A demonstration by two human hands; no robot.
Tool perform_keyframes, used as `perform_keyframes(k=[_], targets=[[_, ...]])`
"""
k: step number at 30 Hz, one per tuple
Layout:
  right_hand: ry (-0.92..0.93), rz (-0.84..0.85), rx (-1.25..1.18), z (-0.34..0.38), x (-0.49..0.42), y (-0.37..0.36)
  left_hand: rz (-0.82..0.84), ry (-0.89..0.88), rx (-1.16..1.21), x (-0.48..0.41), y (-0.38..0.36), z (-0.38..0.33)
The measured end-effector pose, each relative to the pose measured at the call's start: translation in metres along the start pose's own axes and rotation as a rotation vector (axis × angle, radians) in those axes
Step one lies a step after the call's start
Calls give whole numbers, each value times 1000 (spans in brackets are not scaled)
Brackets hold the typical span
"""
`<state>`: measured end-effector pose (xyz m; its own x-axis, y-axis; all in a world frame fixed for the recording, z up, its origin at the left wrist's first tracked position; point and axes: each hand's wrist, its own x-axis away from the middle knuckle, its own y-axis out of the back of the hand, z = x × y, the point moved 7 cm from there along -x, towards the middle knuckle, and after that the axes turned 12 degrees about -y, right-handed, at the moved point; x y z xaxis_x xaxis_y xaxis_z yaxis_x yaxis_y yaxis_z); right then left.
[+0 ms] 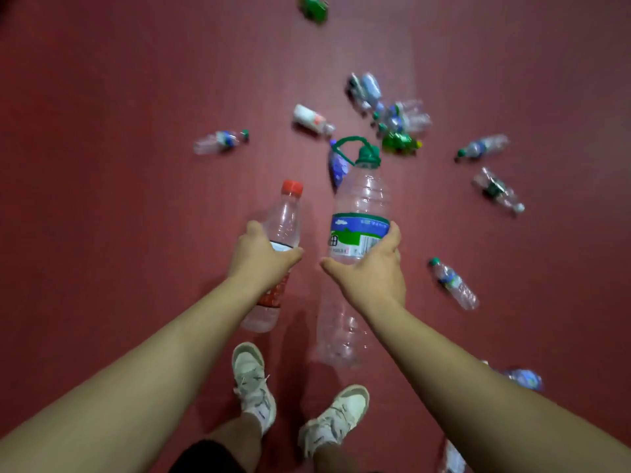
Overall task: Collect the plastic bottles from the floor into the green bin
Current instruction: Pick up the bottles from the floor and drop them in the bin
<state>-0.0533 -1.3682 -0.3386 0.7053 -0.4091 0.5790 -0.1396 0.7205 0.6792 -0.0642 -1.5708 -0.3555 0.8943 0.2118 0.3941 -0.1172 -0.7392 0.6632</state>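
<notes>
The red-capped bottle [285,220] is off the floor, clasped around its middle by the left grip [263,257], thumb on one side and fingers wrapped round the other; its cap points away from the person and its base shows below the forearm. Just beside it, the large clear bottle [362,203], with a green cap and a green loop handle, is held the same way by the right grip [372,268], whose fingers curl across the blue-and-green label. The two bottles are near each other but apart.

More bottles lie on the red floor [102,131] beyond them. A blue-labelled bottle [338,165] shows just behind the large one. Farther out are a white-labelled bottle [312,119], a clear bottle [220,142] off to the left, and a tight heap of bottles [392,110] with a crumpled green one [399,141] at its near side. To the right lie three single bottles [483,148] [498,189] [454,283], well apart. A green crushed bottle [312,6] lies farthest away. Another bottle [522,378] peeks from under the right forearm.

Below, two pale sneakers [252,380] stand on the floor.
</notes>
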Motion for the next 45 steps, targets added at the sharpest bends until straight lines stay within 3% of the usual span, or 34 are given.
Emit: perform_keyframes(k=[4, 8, 16, 22, 33, 45], targets=[[235, 68, 96, 158, 125, 12, -199, 68, 74, 57, 201, -12], [462, 106, 97, 288, 246, -26, -474, 116, 151, 112, 380, 24], [827, 311, 116, 456, 472, -165, -958, 213, 263, 234, 624, 172], [1100, 440, 164, 552, 598, -294, -1179, 342, 277, 281, 735, 293], [1345, 614, 341, 705, 766, -541, -1489, 581, 345, 292, 921, 497], [1324, 635, 326, 821, 859, -759, -1417, 595, 451, 220, 1065, 733]])
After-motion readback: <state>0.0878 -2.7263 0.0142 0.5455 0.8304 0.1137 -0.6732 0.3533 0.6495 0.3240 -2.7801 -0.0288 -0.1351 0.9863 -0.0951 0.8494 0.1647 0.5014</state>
